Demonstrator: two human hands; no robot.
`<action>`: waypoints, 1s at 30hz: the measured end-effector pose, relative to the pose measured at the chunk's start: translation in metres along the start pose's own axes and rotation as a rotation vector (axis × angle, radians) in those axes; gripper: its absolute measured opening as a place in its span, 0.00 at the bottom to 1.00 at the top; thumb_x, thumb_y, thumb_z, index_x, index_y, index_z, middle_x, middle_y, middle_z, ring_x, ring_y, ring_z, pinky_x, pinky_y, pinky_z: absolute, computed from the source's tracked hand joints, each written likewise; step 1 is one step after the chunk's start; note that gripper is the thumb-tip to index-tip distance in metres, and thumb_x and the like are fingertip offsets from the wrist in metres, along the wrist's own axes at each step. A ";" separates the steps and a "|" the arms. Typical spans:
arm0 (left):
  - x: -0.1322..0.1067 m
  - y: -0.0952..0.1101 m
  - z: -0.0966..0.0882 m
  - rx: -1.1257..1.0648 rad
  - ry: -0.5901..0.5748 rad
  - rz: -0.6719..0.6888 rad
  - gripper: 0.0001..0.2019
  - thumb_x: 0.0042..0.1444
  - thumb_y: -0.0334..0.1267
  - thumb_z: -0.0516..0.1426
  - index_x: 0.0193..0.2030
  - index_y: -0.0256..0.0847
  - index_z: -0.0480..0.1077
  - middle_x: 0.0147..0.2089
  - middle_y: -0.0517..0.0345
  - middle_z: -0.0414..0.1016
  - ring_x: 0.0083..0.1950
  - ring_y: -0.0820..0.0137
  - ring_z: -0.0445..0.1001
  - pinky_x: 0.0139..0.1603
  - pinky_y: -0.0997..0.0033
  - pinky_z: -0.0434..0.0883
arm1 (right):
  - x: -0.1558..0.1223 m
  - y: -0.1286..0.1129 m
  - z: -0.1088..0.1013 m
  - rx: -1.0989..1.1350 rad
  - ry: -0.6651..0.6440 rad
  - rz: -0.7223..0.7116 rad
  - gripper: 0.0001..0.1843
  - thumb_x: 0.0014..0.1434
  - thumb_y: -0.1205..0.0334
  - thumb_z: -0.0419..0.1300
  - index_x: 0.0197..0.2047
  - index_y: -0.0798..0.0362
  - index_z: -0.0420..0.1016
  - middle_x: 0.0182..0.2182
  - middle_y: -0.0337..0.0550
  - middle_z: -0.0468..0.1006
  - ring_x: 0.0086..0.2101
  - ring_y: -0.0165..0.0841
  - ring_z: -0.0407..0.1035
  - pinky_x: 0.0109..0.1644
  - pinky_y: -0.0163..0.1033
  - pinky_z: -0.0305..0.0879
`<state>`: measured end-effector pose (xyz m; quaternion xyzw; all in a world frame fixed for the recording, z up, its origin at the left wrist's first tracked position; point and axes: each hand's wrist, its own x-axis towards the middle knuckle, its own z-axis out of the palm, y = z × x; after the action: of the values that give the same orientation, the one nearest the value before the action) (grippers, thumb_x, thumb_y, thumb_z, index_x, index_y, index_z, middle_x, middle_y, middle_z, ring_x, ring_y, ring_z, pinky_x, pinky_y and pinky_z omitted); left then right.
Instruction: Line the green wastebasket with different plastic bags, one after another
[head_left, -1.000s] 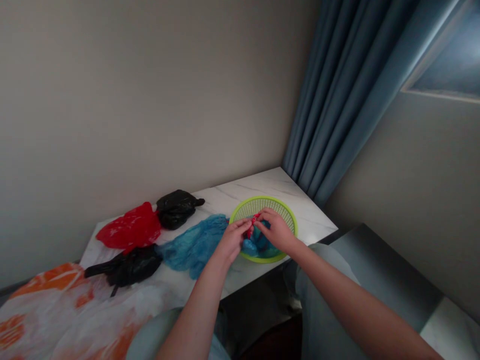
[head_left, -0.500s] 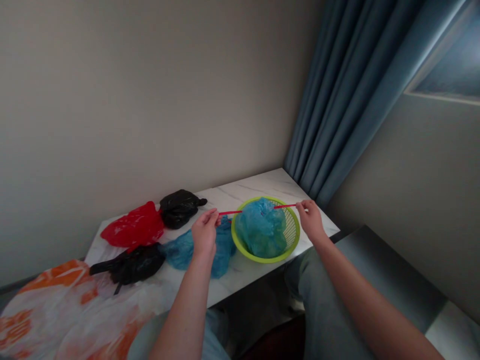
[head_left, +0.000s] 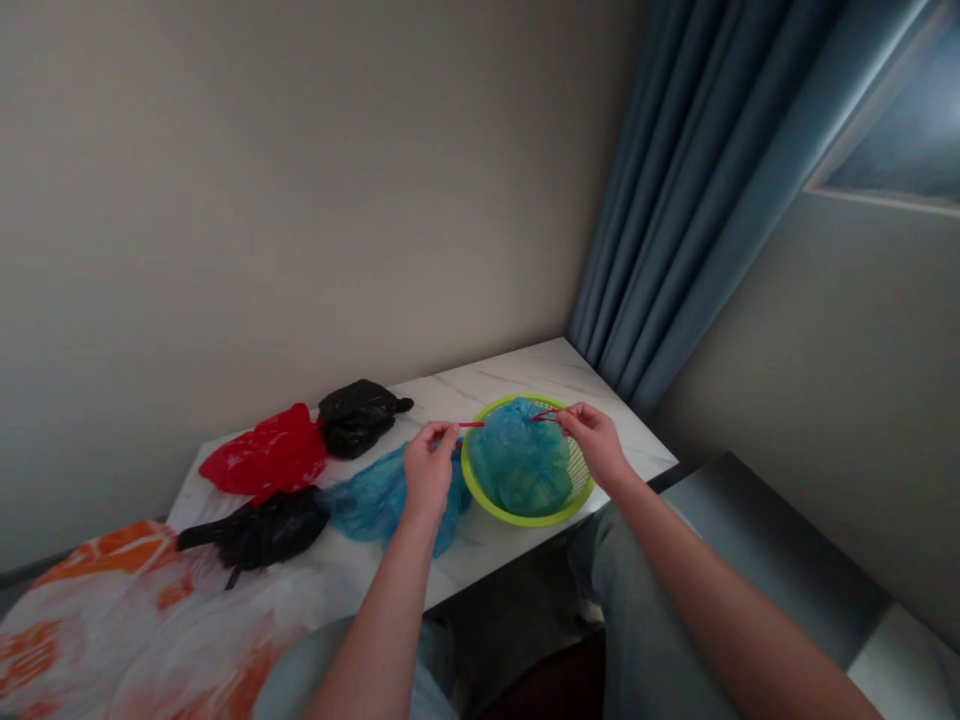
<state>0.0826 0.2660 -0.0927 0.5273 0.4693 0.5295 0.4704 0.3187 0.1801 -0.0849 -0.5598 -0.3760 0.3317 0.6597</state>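
Hands closed in a pinch on a thin red strip (head_left: pixel 471 424): the left hand (head_left: pixel 430 470) holds it at the basket's near-left rim, the right hand (head_left: pixel 596 445) above the basket's right side, its middle hidden by the bag. Strip appears light and flexible, best held at these exposed ends. Blue plastic bag (head_left: pixel 521 455) lies bunched inside a green mesh basket (head_left: pixel 480 490) near the worktop's (head_left: pixel 525 370) front edge; its film is judged soft, slippery and easily torn, so grip gently. Basket looks light, safest taken by the rim. Second blue bag (head_left: pixel 367 505) lies left of the basket, beyond it a red bag (head_left: pixel 262 450) and two black bags (head_left: pixel 259 530).
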 end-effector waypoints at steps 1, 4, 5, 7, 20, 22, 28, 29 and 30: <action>0.000 -0.001 0.000 0.032 -0.007 0.046 0.11 0.53 0.46 0.62 0.34 0.41 0.75 0.35 0.58 0.76 0.38 0.67 0.73 0.43 0.68 0.70 | -0.002 -0.002 0.002 0.015 -0.019 -0.006 0.17 0.51 0.49 0.69 0.25 0.51 0.70 0.23 0.37 0.73 0.27 0.30 0.65 0.35 0.37 0.61; 0.002 -0.009 -0.002 0.144 0.097 0.084 0.10 0.53 0.46 0.62 0.35 0.42 0.71 0.36 0.59 0.73 0.40 0.66 0.73 0.48 0.65 0.69 | -0.005 -0.005 0.007 0.048 -0.063 -0.021 0.15 0.54 0.49 0.67 0.27 0.51 0.72 0.21 0.35 0.72 0.25 0.29 0.64 0.34 0.37 0.62; 0.003 -0.012 -0.003 0.187 0.172 0.042 0.12 0.51 0.46 0.63 0.37 0.42 0.70 0.36 0.59 0.72 0.41 0.66 0.73 0.48 0.64 0.69 | -0.006 -0.004 0.008 0.058 -0.066 -0.025 0.14 0.55 0.49 0.66 0.29 0.51 0.74 0.20 0.34 0.70 0.24 0.29 0.62 0.33 0.37 0.61; 0.005 -0.017 -0.004 0.215 0.297 -0.125 0.18 0.47 0.46 0.66 0.40 0.41 0.68 0.37 0.58 0.72 0.41 0.65 0.73 0.46 0.63 0.69 | -0.006 -0.002 0.009 0.084 -0.062 -0.028 0.13 0.56 0.50 0.65 0.34 0.51 0.77 0.18 0.33 0.67 0.22 0.28 0.60 0.30 0.37 0.58; 0.002 -0.004 0.001 -0.124 0.110 -0.241 0.08 0.45 0.36 0.65 0.31 0.39 0.71 0.29 0.59 0.74 0.32 0.71 0.73 0.35 0.72 0.67 | -0.017 -0.008 0.012 0.051 -0.215 -0.036 0.18 0.59 0.50 0.61 0.48 0.50 0.78 0.22 0.36 0.74 0.22 0.31 0.65 0.29 0.39 0.64; -0.005 0.002 0.008 -0.043 0.050 -0.050 0.08 0.47 0.37 0.65 0.33 0.40 0.71 0.30 0.59 0.75 0.33 0.70 0.73 0.37 0.71 0.68 | -0.020 -0.006 0.015 0.009 -0.248 -0.074 0.17 0.61 0.50 0.59 0.49 0.49 0.77 0.25 0.38 0.76 0.21 0.30 0.64 0.26 0.38 0.62; -0.041 0.016 0.039 -0.096 -0.276 0.094 0.06 0.54 0.37 0.62 0.39 0.42 0.71 0.39 0.55 0.76 0.42 0.67 0.75 0.45 0.69 0.70 | -0.028 0.000 0.026 -0.193 -0.343 -0.212 0.14 0.65 0.53 0.56 0.48 0.47 0.78 0.36 0.43 0.77 0.25 0.28 0.66 0.26 0.36 0.64; -0.046 0.017 0.043 -0.118 -0.314 0.095 0.06 0.54 0.36 0.62 0.39 0.42 0.71 0.40 0.55 0.76 0.43 0.67 0.75 0.46 0.68 0.70 | -0.028 0.000 0.027 -0.244 -0.364 -0.250 0.13 0.64 0.54 0.57 0.47 0.48 0.78 0.38 0.44 0.77 0.28 0.30 0.68 0.28 0.36 0.65; -0.049 0.018 0.047 -0.143 -0.338 0.086 0.05 0.55 0.36 0.62 0.38 0.42 0.71 0.40 0.54 0.76 0.44 0.66 0.75 0.47 0.68 0.70 | -0.028 -0.001 0.028 -0.296 -0.378 -0.286 0.12 0.64 0.55 0.57 0.47 0.48 0.78 0.39 0.45 0.76 0.31 0.31 0.69 0.30 0.36 0.67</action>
<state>0.1299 0.2156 -0.0808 0.5936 0.3216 0.4850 0.5559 0.2804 0.1692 -0.0854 -0.5195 -0.6121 0.2750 0.5290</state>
